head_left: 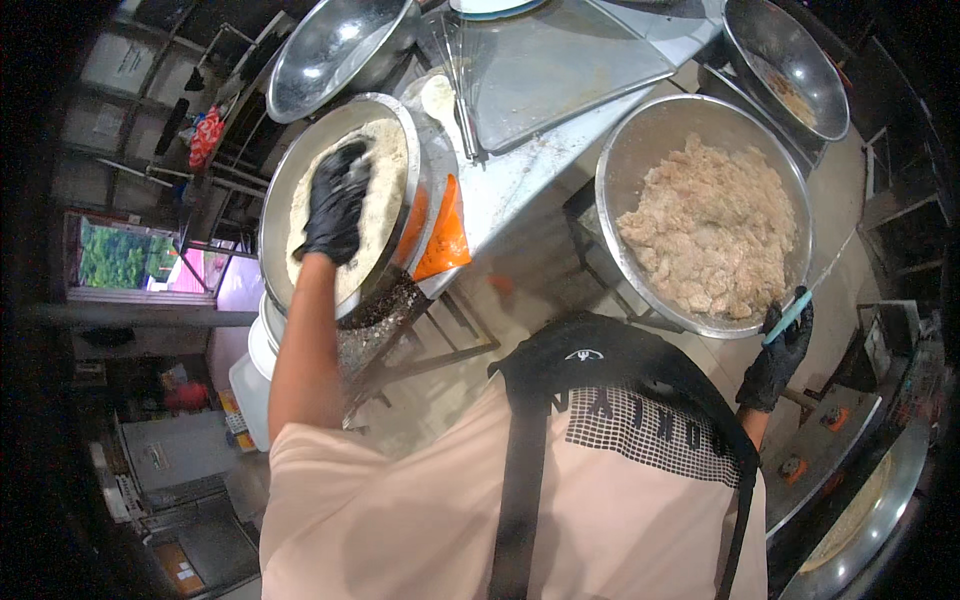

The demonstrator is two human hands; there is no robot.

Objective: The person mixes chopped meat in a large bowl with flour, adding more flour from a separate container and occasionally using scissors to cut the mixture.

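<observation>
My left hand (pixel 338 205), in a black glove dusted pale, reaches into a steel bowl (pixel 270 230) of pale, powdery crumbs (pixel 375 180). Motion blur and powder obscure its fingers, so I cannot tell whether it holds anything. At the right, my black-gloved right hand (pixel 778 355) is closed around the turquoise handle of a long, thin-bladed tool (pixel 788 317). The tool's exact kind is unclear. Beside that hand, a wide steel bowl (pixel 622 255) holds a lumpy, light-brown mixture (pixel 715 230).
A white spoon (pixel 437 100), a wire whisk (pixel 460 90) and a grey tray (pixel 560 75) lie on the table (pixel 500 185). An orange sheet (pixel 445 235) hangs at its edge. More steel bowls stand at far left (pixel 340 50) and far right (pixel 825 100).
</observation>
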